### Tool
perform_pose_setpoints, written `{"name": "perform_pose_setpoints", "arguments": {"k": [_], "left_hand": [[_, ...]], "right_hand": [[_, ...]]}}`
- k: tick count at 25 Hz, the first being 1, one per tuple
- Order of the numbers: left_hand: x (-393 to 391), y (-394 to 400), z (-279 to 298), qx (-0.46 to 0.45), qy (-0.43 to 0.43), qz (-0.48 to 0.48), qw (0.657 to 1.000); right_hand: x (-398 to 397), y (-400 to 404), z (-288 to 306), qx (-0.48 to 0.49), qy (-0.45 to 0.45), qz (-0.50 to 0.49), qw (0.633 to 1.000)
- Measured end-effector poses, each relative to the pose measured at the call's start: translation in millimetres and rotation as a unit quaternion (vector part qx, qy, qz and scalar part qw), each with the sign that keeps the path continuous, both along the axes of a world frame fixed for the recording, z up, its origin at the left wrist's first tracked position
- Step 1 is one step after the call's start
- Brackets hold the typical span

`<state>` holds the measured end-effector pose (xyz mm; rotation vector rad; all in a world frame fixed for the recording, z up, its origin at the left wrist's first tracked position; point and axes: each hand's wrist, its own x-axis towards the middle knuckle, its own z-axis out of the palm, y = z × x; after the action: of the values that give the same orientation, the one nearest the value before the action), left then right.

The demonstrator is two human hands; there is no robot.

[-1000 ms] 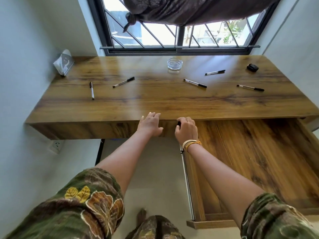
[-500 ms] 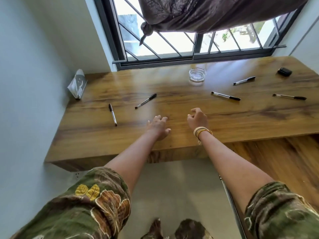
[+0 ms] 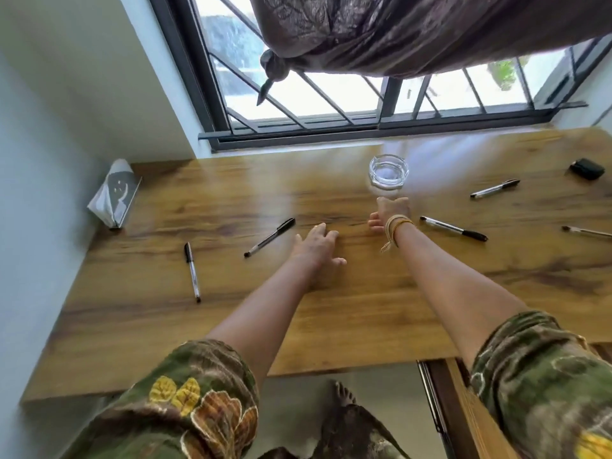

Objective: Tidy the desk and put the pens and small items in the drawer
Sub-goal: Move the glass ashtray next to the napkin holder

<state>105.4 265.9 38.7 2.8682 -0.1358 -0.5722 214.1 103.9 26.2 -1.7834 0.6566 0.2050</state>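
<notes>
Head view: both arms stretched out over the table (image 3: 331,326); nothing held in either hand.
Left hand (image 3: 314,245): fingers straight and spread, flat just above or on the wood; contact cannot be told. Pen beside it.
Right hand (image 3: 390,215): reached toward the ashtray (image 3: 388,175), fingers loosely extended, nothing gripped; fingertips near the glass, contact not clear.
Pens: five seen, all lying flat on the table. Far-left pen (image 3: 192,272) near the left edge; second pen (image 3: 270,237) just left of the left hand; third pen (image 3: 453,228) just right of the right wrist; fourth pen (image 3: 495,188) further back right; fifth pen (image 3: 586,231) cut off by the right frame edge.
Small item: black object (image 3: 587,168) at the far right, well apart from both hands; kind not readable.
Drawer (image 3: 463,409): pulled out under the table's right front, mostly hidden by the right sleeve.
Pen handling (judged): light, stiff, smooth barrel, prone to rolling. Best pinched mid-barrel, thumb against two fingers.
Ashtray handling (judged): heavy, hard, slick, breakable. Best taken by the rim, lifted rather than slid.
</notes>
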Motion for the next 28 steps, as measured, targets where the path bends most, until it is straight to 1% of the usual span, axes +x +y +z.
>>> {"name": "perform_pose_setpoints", "arguments": {"k": [3,5,7,10,13,15,16,18,19,20,21,22,23,24,25,26,27,28], "left_hand": [[25.4,-4.2,-2.8,0.033,0.107,0.004,0.994],[29.6,-7.8,-9.6,0.043,0.148,0.006,0.988],[30.4,-10.7,-12.1,0.054,0.161,0.0,0.985],[30.0,-11.9,-9.8,0.055,0.177,0.0,0.983],[29.9,-11.6,-10.3,0.049,0.172,-0.002,0.984],[27.4,-11.4,-9.7,0.039,0.169,-0.002,0.985],[26.7,-11.1,-8.3,0.031,0.169,-0.001,0.985],[30.6,-8.5,-3.0,-0.004,0.18,0.007,0.984],[35.4,-4.2,3.1,-0.038,0.183,0.017,0.982],[39.8,1.5,10.8,-0.092,0.179,0.038,0.979],[42.9,9.1,17.7,-0.172,0.162,0.075,0.969],[45.0,17.4,23.5,-0.276,0.13,0.133,0.943],[45.6,26.0,28.3,-0.374,0.086,0.218,0.897],[45.8,35.4,32.7,-0.449,0.047,0.31,0.837],[46.6,45.1,35.6,-0.503,0.023,0.378,0.777],[46.1,56.2,36.7,-0.529,0.002,0.421,0.737],[45.0,66.1,36.2,-0.536,-0.012,0.45,0.714],[43.4,76.5,35.0,-0.54,-0.019,0.47,0.698]], "right_hand": [[44.8,-10.1,6.3,0.055,0.017,-0.068,0.996],[64.1,-16.6,13.7,0.075,0.023,-0.108,0.991],[79.8,-22.3,15.3,0.079,0.047,-0.103,0.99],[95.1,-25.1,-1.4,0.052,0.072,-0.077,0.993],[102.4,-24.4,-11.5,0.044,0.054,-0.101,0.992],[91.8,-18.6,-2.5,0.04,0.045,-0.115,0.992],[85.1,-14.0,1.3,0.045,0.039,-0.105,0.993],[62.8,-1.5,10.8,0.048,0.021,-0.062,0.997],[52.2,5.8,14.2,0.051,0.011,-0.028,0.998],[41.4,13.5,17.4,0.057,0.003,0.014,0.998],[31.3,21.9,20.0,0.063,-0.005,0.056,0.996],[24.5,30.1,21.5,0.068,-0.014,0.092,0.993],[19.8,38.9,23.0,0.073,-0.026,0.12,0.99],[16.1,48.9,24.6,0.075,-0.033,0.14,0.987],[12.8,58.9,26.9,0.078,-0.037,0.156,0.984],[9.7,71.0,28.7,0.082,-0.041,0.173,0.981],[5.4,82.9,30.5,0.085,-0.043,0.192,0.977],[1.5,95.4,32.0,0.085,-0.045,0.218,0.971]]}}
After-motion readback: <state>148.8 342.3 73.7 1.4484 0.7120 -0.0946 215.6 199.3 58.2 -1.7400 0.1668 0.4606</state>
